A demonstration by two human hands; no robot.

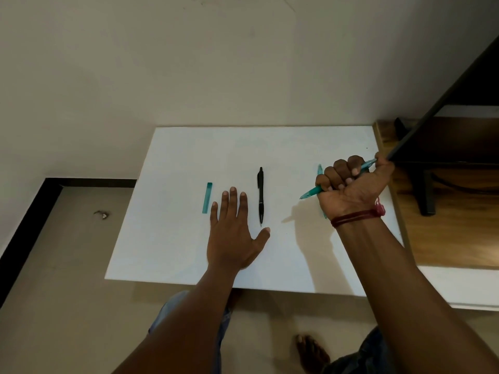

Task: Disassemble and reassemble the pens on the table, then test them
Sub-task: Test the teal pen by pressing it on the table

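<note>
Fingers (340,168) of my right grip (351,184) are clenching the teal pen (310,193); my left grip (235,230) is lying flat, empty, on the surface (175,157).

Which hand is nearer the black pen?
Left. The left hand is spread open just beside the black pen, thumb near its tip; the right hand, gripping a teal pen, is farther off to its right.

1. The single view comes from a camera worn on the person's head, above the near edge of the white table (270,147).
2. It faces forward and steeply down, toward the cream wall (189,63) behind the table.
3. It sits close: both forearms enter from the bottom edge, and the left hand (232,233) and right hand (351,184) lie mid-frame.
4. Its wide angle also takes in the floor (67,265) and a bare foot (310,352).
</note>
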